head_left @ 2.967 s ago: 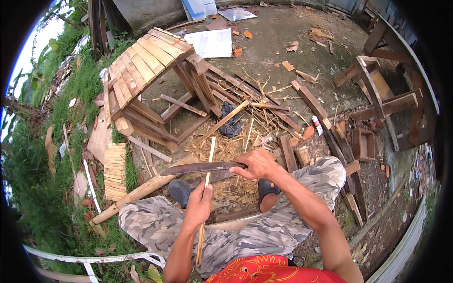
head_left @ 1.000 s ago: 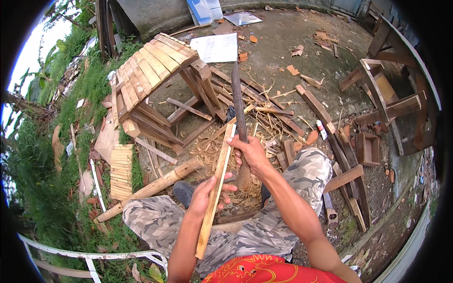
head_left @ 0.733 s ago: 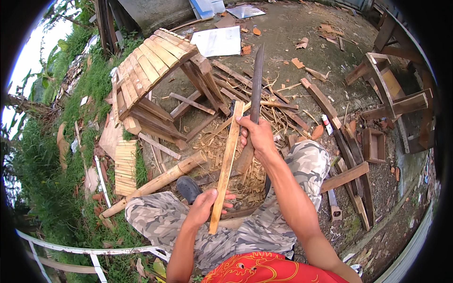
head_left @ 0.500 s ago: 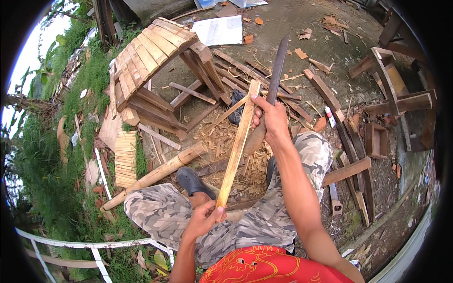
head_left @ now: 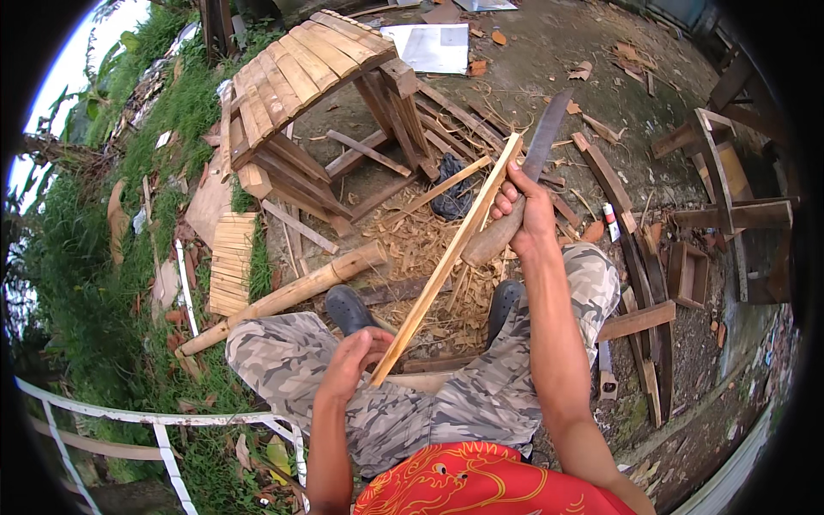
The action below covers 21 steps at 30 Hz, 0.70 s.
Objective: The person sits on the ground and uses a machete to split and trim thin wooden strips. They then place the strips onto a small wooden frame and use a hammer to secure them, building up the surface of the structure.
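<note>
My right hand [head_left: 530, 210] is closed round the wooden handle of a machete [head_left: 548, 133], its dark blade pointing up and away. The thumb and fingers of that same hand also steady the upper end of a long, pale bamboo strip [head_left: 446, 262]. The strip slants down toward my lap, its narrow edge turned up. Beside its lower end is my left hand [head_left: 350, 365], fingers loosely bent and apart, the tips partly behind the strip. Whether they touch it is hard to make out. Shavings [head_left: 463, 313] cover the ground between my shoes.
A small wooden frame with a slatted roof [head_left: 300, 64] stands ahead to the left. Near my left knee lie a bamboo pole [head_left: 292, 292] and a slatted panel [head_left: 232, 266]. Timber pieces [head_left: 639, 300], a small wooden box [head_left: 688, 273] and a saw [head_left: 607, 373] lie right.
The strip has turned onto its edge and its lower end has shifted left. My left hand has loosened its pinch on that end. The machete blade now leans further right.
</note>
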Each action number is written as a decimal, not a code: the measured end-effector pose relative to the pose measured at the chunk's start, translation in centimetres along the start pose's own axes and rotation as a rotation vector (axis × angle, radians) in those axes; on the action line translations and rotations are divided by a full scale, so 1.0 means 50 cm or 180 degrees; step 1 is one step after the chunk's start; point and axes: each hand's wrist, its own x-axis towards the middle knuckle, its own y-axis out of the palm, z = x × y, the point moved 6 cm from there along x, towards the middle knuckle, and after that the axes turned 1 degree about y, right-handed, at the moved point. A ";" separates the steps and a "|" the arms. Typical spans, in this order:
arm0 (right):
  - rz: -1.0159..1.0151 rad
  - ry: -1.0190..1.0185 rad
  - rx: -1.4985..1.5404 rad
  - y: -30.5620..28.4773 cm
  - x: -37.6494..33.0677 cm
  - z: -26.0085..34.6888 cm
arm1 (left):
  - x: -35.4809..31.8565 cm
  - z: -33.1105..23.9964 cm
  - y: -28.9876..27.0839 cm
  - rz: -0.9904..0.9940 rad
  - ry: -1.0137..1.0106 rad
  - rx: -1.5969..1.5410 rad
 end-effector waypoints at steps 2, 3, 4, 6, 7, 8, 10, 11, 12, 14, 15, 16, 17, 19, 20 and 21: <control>0.0385 0.0148 0.0202 0.022 -0.005 -0.026 | 0.051 -0.034 0.028 -0.0035 0.0134 0.0483; 0.0571 0.0221 0.0298 0.034 -0.009 -0.039 | 0.081 -0.055 0.051 -0.0014 0.0260 0.0703; 0.0665 0.0329 0.0175 0.044 -0.012 -0.052 | 0.109 -0.072 0.069 -0.0105 0.0171 0.0566; 0.0799 0.0396 0.0119 0.063 -0.019 -0.073 | 0.154 -0.109 0.110 -0.0125 0.0078 0.0342; 0.0795 0.0396 -0.0042 0.069 -0.022 -0.080 | 0.170 -0.122 0.129 -0.0103 0.0002 0.0277; 0.0662 0.0468 -0.0178 0.070 -0.023 -0.086 | 0.180 -0.137 0.147 0.0033 0.0054 0.0155; 0.0662 0.0438 -0.0272 0.075 -0.027 -0.082 | 0.194 -0.152 0.158 -0.0085 0.0043 0.0762; 0.0646 0.0444 -0.0351 0.074 -0.028 -0.079 | 0.200 -0.153 0.160 -0.0102 0.0061 0.1023; 0.0615 0.0426 -0.0505 0.071 -0.029 -0.076 | 0.201 -0.151 0.159 -0.0200 0.0163 0.0728; 0.0491 0.0380 -0.0822 0.060 -0.029 -0.068 | 0.202 -0.147 0.140 -0.0427 0.0378 0.0736; 0.0529 0.0344 -0.0904 0.058 -0.029 -0.066 | 0.203 -0.139 0.126 -0.0591 0.0400 0.0732; 0.0536 0.0304 -0.1008 0.055 -0.030 -0.065 | 0.209 -0.142 0.129 -0.0650 0.0988 0.0427; 0.0543 0.0292 -0.1126 0.052 -0.030 -0.066 | 0.211 -0.144 0.117 -0.0726 0.1205 0.0663; 0.0418 0.0269 -0.1271 0.043 -0.030 -0.067 | 0.212 -0.155 0.085 -0.0882 0.1637 0.1103; 0.0390 0.0266 -0.1328 0.040 -0.031 -0.067 | 0.217 -0.153 0.058 -0.1210 0.1434 0.1715; 0.0362 0.0234 -0.1374 0.037 -0.031 -0.066 | 0.217 -0.156 0.048 -0.1240 0.1687 0.2015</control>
